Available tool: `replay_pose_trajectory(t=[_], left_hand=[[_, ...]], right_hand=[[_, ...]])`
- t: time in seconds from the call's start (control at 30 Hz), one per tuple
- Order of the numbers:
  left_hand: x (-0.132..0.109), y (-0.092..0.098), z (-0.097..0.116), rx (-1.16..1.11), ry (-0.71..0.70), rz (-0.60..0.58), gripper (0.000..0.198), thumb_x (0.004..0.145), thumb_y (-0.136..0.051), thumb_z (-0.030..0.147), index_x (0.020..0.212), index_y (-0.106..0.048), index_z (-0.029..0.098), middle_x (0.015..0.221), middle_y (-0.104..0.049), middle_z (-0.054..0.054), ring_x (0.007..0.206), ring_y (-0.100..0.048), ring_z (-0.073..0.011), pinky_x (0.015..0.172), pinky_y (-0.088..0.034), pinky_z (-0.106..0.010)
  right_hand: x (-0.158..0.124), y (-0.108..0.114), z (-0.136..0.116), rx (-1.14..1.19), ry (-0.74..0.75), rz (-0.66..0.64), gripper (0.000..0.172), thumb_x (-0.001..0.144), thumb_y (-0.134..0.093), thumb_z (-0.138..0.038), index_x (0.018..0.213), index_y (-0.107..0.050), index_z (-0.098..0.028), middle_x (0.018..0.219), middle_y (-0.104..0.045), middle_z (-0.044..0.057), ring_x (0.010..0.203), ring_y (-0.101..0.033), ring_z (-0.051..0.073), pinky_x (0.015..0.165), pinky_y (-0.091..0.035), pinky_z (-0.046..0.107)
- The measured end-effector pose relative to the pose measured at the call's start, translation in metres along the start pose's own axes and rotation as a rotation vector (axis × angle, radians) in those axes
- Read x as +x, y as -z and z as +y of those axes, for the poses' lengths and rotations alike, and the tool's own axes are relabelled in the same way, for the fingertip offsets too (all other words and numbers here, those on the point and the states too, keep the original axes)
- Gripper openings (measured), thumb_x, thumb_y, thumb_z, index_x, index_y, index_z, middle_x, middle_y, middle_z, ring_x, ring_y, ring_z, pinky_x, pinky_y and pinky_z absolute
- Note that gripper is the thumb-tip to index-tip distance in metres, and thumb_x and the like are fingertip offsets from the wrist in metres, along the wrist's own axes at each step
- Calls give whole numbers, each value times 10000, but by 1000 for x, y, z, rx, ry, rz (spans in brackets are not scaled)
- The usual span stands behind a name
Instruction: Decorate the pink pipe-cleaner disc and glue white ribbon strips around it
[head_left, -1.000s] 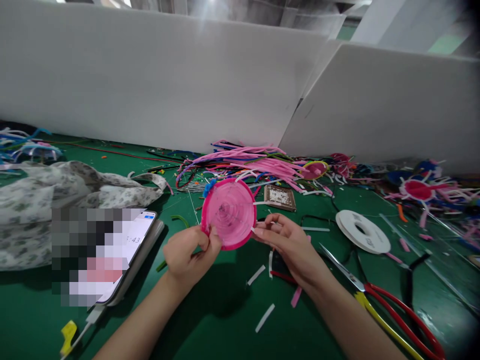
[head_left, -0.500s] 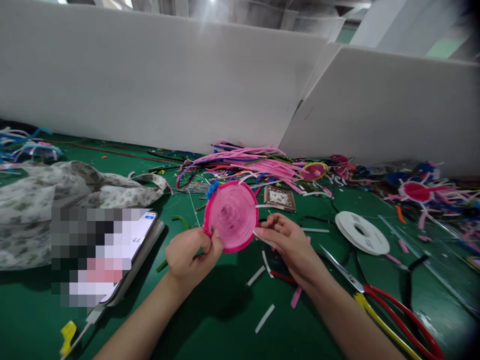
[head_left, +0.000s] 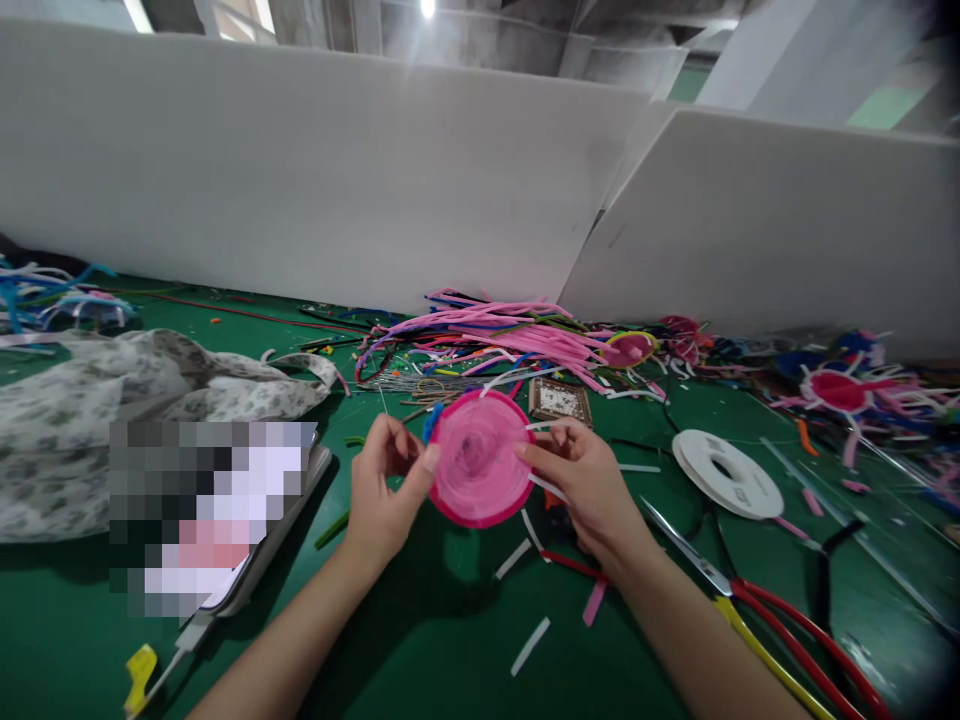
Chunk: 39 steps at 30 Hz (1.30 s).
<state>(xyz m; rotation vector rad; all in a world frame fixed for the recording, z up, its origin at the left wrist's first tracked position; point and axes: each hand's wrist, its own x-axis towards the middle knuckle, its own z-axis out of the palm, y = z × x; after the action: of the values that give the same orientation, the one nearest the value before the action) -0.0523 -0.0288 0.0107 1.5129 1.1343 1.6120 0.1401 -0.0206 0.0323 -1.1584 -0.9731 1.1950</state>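
Observation:
A round pink disc (head_left: 480,470) with a darker pink rim is held up above the green table, its face towards me. A small blue piece (head_left: 433,422) sits on its upper left edge, and thin white strips (head_left: 546,486) stick out at the right and top. My right hand (head_left: 577,475) pinches the right edge, thumb on the face and fingers partly hidden behind. At the left edge, my left hand (head_left: 390,480) is closed with its thumb against the rim; its fingertips are partly hidden. A fine thread (head_left: 382,398) runs up near the left fingers.
Red-and-yellow-handled scissors (head_left: 724,580) and a white spool (head_left: 727,475) lie right. Pink pipe cleaners (head_left: 495,330) pile up behind, near a small patterned square (head_left: 560,400). A phone (head_left: 255,520) and floral cloth (head_left: 165,390) are left. White panels (head_left: 300,180) stand at the back.
The disc has moved slightly down and right and turned a little. My left hand has shifted from its lower left edge up to its left side; my right thumb now lies on its face.

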Motion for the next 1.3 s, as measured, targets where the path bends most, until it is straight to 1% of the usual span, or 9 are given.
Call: replay_pose_trajectory(t=[0.1, 0.23, 0.3, 0.4, 0.57, 0.7, 0.8, 1.0, 1.3], left_hand=[[10, 4, -2, -97, 208, -81, 181, 814, -542, 364, 879, -470, 212, 831, -528, 15, 719, -519, -120, 632, -402, -223], [16, 6, 2, -138, 453, -443, 345, 717, -652, 318, 1031, -571, 200, 1056, -606, -35, 989, -555, -200, 819, -421, -277], [14, 5, 2, -167, 593, -574, 440, 656, -691, 249, 1078, -575, 199, 1023, -644, -36, 953, -583, -209, 822, -434, -299], [11, 5, -2, -146, 724, -617, 417, 612, -685, 189, 1020, -603, 182, 899, -669, -27, 813, -611, -196, 744, -458, -303], [10, 5, -6, -136, 799, -583, 322, 549, -642, 135, 870, -640, 158, 809, -662, -13, 742, -594, -175, 673, -450, -269], [11, 5, 0, -125, 846, -664, 323, 526, -656, 137, 848, -658, 153, 779, -657, -6, 738, -582, -176, 678, -437, -270], [10, 6, 2, -121, 873, -749, 306, 522, -668, 127, 827, -667, 155, 796, -666, -1, 766, -578, -176, 697, -431, -266], [8, 6, -1, -147, 821, -835, 248, 528, -668, 104, 770, -668, 156, 778, -661, 5, 744, -576, -174, 696, -433, -272], [8, 6, 2, -118, 801, -861, 337, 550, -666, 98, 877, -701, 168, 769, -674, 5, 763, -598, -187, 700, -446, -277]], right_hand=[[-1, 3, -2, -139, 34, -66, 441, 584, -786, -226, 672, -354, -213, 667, -633, -53, 601, -556, 96, 582, -411, 220], [0, 5, 0, -345, 85, -102, 408, 636, -731, -242, 672, -324, -224, 722, -680, -2, 650, -597, 135, 629, -444, 270], [2, 6, 0, -443, 119, -99, 388, 641, -708, -234, 659, -321, -227, 716, -671, -2, 673, -605, 148, 639, -449, 281], [3, 9, -1, -572, 111, -125, 325, 638, -698, -241, 670, -376, -225, 708, -645, -11, 645, -595, 147, 613, -448, 280], [4, 11, -16, -452, 53, -184, 368, 634, -752, -371, 754, -436, -225, 915, -683, 39, 819, -644, 186, 750, -491, 325], [7, 7, -35, -351, -15, -188, 351, 727, -650, -513, 784, -462, -222, 970, -700, 69, 930, -642, 211, 811, -481, 351], [8, 1, -46, -378, -60, -301, 328, 732, -657, -476, 772, -461, -216, 955, -707, 71, 943, -640, 206, 836, -467, 353], [9, -16, -40, -532, -81, -617, 352, 620, -743, -240, 720, -405, -227, 851, -708, 46, 820, -650, 198, 717, -491, 341], [19, -18, -33, -422, -56, -504, 407, 584, -764, -258, 677, -369, -224, 625, -664, -19, 519, -572, 119, 493, -433, 243]])
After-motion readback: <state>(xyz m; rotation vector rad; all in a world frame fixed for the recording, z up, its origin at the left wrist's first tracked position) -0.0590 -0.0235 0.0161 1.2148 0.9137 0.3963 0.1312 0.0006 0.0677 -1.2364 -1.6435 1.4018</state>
